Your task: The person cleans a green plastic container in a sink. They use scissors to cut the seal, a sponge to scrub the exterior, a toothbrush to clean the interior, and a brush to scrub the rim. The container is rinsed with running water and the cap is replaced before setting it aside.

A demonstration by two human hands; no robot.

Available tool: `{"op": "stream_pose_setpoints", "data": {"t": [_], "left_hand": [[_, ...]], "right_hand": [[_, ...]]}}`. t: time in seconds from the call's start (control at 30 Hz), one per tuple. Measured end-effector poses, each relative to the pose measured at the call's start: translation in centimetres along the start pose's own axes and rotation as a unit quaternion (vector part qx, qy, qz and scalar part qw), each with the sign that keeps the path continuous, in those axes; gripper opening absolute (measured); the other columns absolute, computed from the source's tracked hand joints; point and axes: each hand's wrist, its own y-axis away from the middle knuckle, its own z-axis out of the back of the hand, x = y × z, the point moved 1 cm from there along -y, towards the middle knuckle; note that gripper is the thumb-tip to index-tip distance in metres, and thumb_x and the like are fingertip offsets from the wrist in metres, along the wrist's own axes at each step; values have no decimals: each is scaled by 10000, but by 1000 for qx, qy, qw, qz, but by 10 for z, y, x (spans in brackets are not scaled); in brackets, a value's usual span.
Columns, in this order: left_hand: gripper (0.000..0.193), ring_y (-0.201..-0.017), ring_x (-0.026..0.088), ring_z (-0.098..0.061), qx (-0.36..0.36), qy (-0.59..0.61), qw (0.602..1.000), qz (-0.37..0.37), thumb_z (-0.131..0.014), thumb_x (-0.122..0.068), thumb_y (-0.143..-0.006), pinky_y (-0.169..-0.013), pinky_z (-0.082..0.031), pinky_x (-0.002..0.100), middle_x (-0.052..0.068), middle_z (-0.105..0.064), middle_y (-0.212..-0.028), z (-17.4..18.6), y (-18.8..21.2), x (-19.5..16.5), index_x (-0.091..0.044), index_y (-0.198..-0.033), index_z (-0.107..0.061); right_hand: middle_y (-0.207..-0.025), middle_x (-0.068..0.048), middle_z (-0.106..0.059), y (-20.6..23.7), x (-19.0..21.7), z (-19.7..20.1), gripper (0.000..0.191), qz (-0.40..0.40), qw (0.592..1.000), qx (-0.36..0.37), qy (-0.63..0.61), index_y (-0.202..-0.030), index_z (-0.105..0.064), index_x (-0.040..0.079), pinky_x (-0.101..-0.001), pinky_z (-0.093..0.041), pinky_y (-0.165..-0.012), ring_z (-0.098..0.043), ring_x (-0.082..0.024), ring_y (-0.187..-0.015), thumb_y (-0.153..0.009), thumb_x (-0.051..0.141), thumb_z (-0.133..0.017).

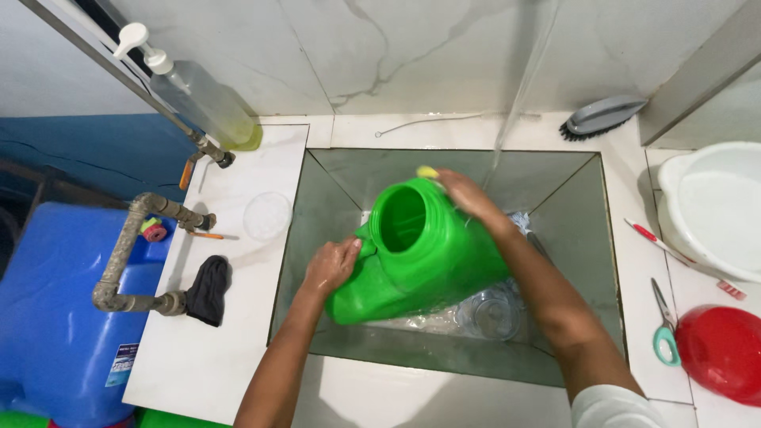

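A large green plastic jug lies tilted in the sink, its wide mouth turned up toward me. My left hand grips the jug's handle side at its left. My right hand rests on the far rim of the mouth and holds a small yellow scrubber against it. A thin stream of water falls from above into the sink just right of that hand. A clear glass jar lies in the basin under the jug.
On the left counter stand a pump bottle, a clear lid and a dark cloth. A grey brush lies at the back. A white basin, scissors, a toothbrush and a red bowl sit right. A blue drum stands at the left.
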Motion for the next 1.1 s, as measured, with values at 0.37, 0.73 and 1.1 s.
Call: {"op": "stream_pose_setpoints", "data": {"t": [0.37,0.73,1.1], "left_hand": [[656,-1314,490,-374,-227,-73,967,-87,-577,-306,-970,-1030,-300,586,363,-452,-1460,-30,-62,-20,66,-1475,-384],[731,-1108,534,-601,-67,67,993,-68,-707,-250,-855,-944,-484,550,392,-601,-1193,-54,-67,-7,88,-1393,-345],[516,-947,504,-660,-23,143,988,-54,-677,-204,-841,-828,-504,555,319,-686,-976,-44,-45,-68,-32,-1294,-498]], "right_hand": [[-1467,-268,-491,52,9,-71,578,26,998,-55,13,-1466,-448,-37,-474,-338,-1116,-455,-420,-1321,-1110,405,-334],[-1064,-207,-635,13,96,-75,245,191,920,-269,213,-1022,-643,-2,-542,-458,-897,-563,-416,-1014,-1034,227,-554],[-914,-144,-608,8,55,-57,210,258,879,-250,314,-936,-624,88,-531,-474,-882,-587,-373,-937,-1018,267,-552]]}}
